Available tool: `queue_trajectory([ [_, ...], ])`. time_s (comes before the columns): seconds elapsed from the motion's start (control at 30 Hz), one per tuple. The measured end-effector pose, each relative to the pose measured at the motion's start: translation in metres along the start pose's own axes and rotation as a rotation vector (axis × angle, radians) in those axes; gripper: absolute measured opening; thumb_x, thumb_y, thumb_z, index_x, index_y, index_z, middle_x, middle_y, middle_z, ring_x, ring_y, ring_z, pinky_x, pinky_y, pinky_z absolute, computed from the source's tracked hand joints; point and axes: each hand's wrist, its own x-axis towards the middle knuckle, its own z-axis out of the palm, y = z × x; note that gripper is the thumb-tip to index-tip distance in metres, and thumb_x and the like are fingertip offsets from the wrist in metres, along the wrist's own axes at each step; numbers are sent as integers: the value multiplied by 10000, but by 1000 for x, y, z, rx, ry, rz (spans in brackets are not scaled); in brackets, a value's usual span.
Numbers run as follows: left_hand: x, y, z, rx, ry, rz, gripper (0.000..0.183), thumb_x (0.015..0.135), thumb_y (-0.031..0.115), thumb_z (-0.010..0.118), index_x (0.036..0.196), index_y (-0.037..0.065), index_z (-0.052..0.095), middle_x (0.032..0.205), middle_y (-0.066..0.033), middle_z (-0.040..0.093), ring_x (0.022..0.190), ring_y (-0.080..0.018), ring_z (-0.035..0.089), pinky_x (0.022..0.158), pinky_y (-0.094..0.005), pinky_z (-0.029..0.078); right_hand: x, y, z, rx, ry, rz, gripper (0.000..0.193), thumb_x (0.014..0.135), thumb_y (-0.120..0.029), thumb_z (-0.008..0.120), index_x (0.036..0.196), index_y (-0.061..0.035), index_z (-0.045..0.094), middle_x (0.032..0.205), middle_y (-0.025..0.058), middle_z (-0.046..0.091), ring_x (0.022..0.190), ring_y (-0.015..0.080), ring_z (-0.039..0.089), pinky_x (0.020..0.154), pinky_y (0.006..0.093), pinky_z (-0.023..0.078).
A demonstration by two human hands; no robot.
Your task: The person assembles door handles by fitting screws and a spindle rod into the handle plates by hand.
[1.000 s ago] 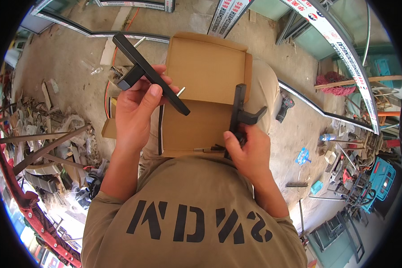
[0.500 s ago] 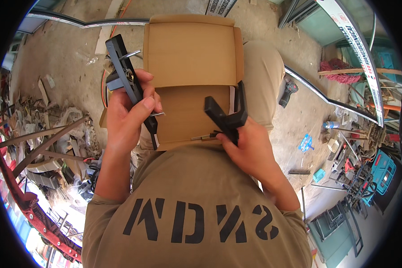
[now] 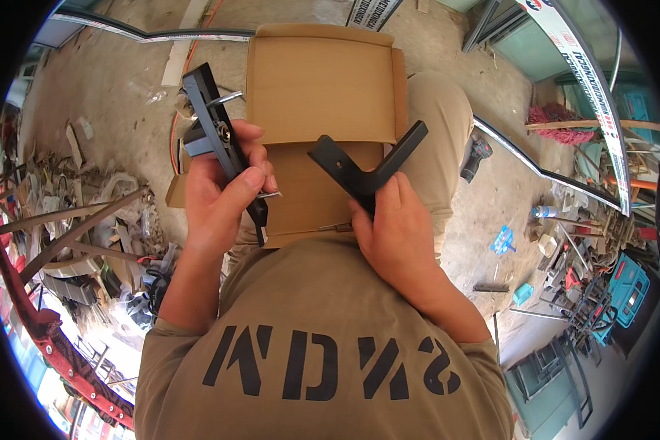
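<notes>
My left hand [image 3: 220, 191] is wrapped round a long black door handle plate [image 3: 211, 114], held upright at a slant. A silvery square pin [image 3: 227, 97] sticks out of its upper part, and a brassy round part shows lower down. In my right hand [image 3: 400, 235] is a black angled door handle [image 3: 378, 176], its two arms spread in a V; my fingers grip its lower part, which they partly hide. Behind both hands an open cardboard box [image 3: 319, 88] rests at my lap with its lid raised. A small metal pin or screw [image 3: 335, 228] lies in the box.
To the right, a cordless drill [image 3: 477, 156] stands on the concrete floor near my leg. Wrapped metal frame bars [image 3: 535, 165] surround me. Scrap and plastic [image 3: 95, 220] are heaped at left; a teal tool case [image 3: 627, 290] and tools lie at right.
My right hand has turned the angled handle, so its arms now open upward in a V, and moved slightly. The left hand and its plate shifted slightly right.
</notes>
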Motion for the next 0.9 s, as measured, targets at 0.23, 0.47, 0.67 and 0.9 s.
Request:
queue_trajectory([
  [0.23,1,-3,-3,-86,-15,19,478,1050,182,733,1448,-7,549,1024,-60,635,915,-175,681,840,-349,569,5,2,-9,-260,64,-128,454,877,-143,872,1256,-19,656,1112,162,662,965,370,653,808,448,539],
  [0.47,3,-4,-3,-1,2,5,522,1081,315,699,1453,-6,524,1021,-70,601,890,-186,639,795,-339,543,-15,-2,-32,-99,-85,-236,176,868,-95,763,1025,-57,695,946,66,635,868,268,679,705,394,563],
  [0.67,2,-3,4,17,78,-37,474,1097,263,685,1454,-7,531,1034,-70,613,897,-177,646,787,-339,564,0,2,-15,-257,-443,-445,45,888,-84,676,926,-61,669,858,85,633,715,240,710,605,372,592],
  [0.9,1,-6,5,58,61,-43,468,1089,257,701,1444,-6,545,1023,-65,611,888,-176,653,800,-341,557,6,3,-4,-274,-578,-434,68,906,-72,658,956,-37,628,900,127,647,703,304,735,611,415,609],
])
